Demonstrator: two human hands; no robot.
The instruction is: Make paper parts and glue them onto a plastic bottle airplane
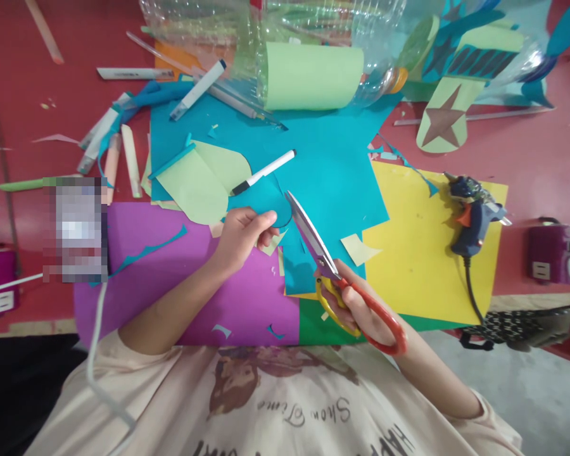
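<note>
My left hand pinches the edge of a blue paper piece with a rounded, dark-outlined end. In my right hand are scissors with one red and one yellow handle. Their blades look closed or nearly so, and the tips point up and left, close beside the blue piece. A white marker with a black cap lies just above my left hand. Left of it sits a pale green rounded paper cutout. Beneath these spreads a large blue paper sheet.
A glue gun rests on yellow paper at right. Plastic bottles wrapped in green paper line the back. Several markers lie at left, near a blurred device. Purple paper covers the front left.
</note>
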